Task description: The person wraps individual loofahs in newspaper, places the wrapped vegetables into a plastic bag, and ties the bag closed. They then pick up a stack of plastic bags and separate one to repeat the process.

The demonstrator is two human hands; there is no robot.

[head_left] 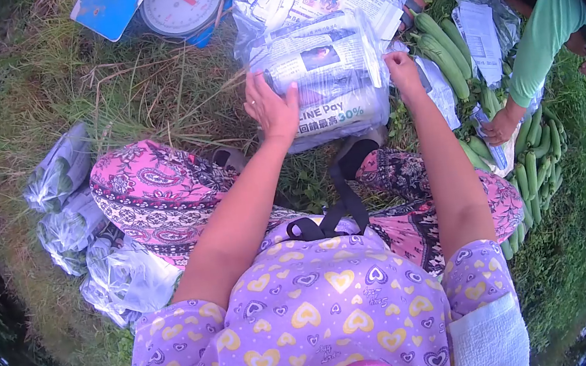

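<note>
Newspaper bundle [327, 78] in clear plastic is sitting in front of me, near my feet. Left grip [275, 111] is lying spread on its left side, not clasping; right grip [404, 73] is pinching the plastic's right edge. Long green gourds [443, 65] are lying right, dial scale [181, 5] is sitting beyond, left.

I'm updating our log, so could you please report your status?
Left hand spread on rectangular newspaper bundle in clear plastic. Right hand curled at its right edge, grip unclear. Long green vegetables right of bundle, apparently not blocking.
</note>
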